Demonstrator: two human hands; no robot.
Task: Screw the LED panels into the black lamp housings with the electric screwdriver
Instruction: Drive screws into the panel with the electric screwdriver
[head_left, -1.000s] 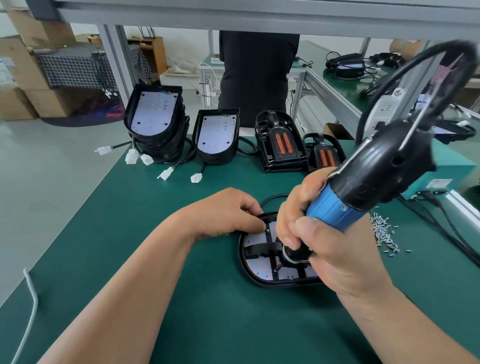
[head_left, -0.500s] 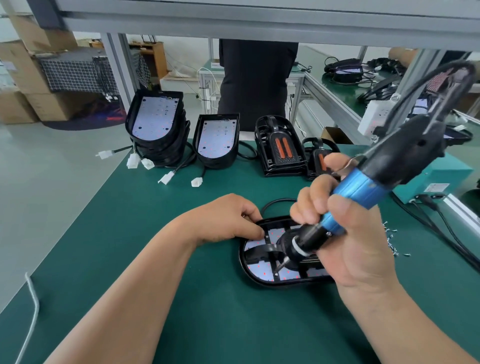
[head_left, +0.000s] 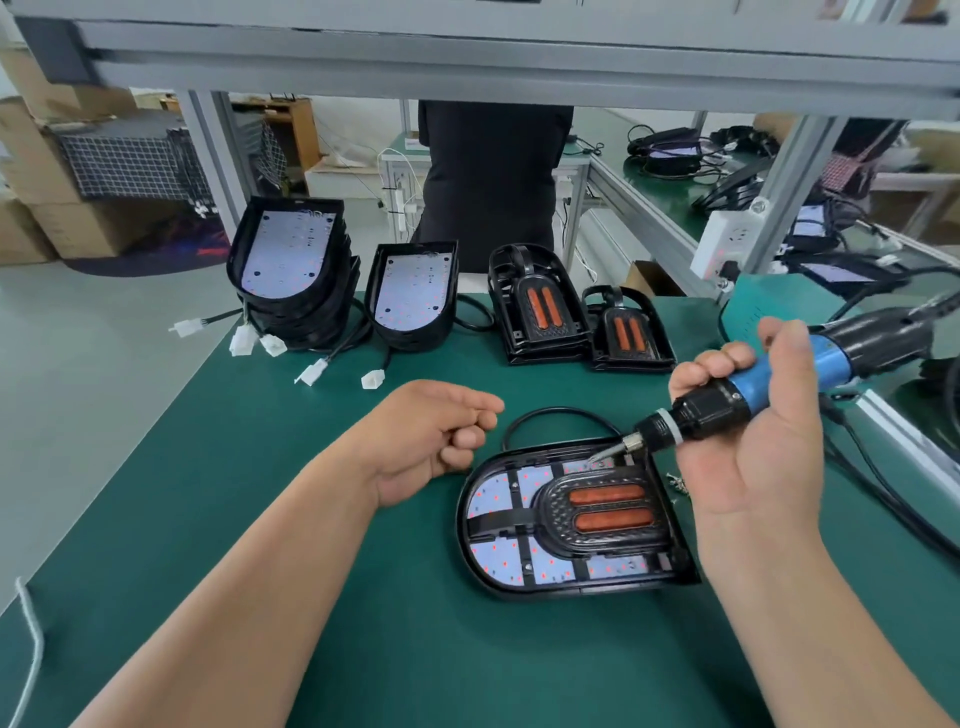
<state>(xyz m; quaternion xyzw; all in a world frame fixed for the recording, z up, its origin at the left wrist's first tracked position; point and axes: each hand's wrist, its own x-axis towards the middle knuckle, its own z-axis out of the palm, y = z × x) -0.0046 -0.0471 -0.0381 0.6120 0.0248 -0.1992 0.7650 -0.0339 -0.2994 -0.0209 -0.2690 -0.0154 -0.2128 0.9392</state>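
While the right hand (head_left: 753, 467) grips the blue-and-black electric screwdriver (head_left: 779, 384) round its barrel, the bit slants down toward the far right corner of the flat black plastic lamp housing (head_left: 571, 590). The housing lies on the green bench mat (head_left: 260, 467) just in front of the person. Its pale lilac LED panel (head_left: 493, 499) sits inside, showing between the black ribs. The left hand (head_left: 421, 436) hovers just left of the housing, fingers loosely curled, touching nothing and, as far as I can see, holding nothing.

The tool lies nearly flat, so I'd say the job now is to stand it upright over the screw hole before pressing the trigger. Driven at that slant, the bit could skid across the panel. The free hand would do better resting on the housing's rim to stop it turning. A few small silver screws (head_left: 675, 480) lie on the mat by the housing's right edge. Whether one already sits on the bit is too small to tell.
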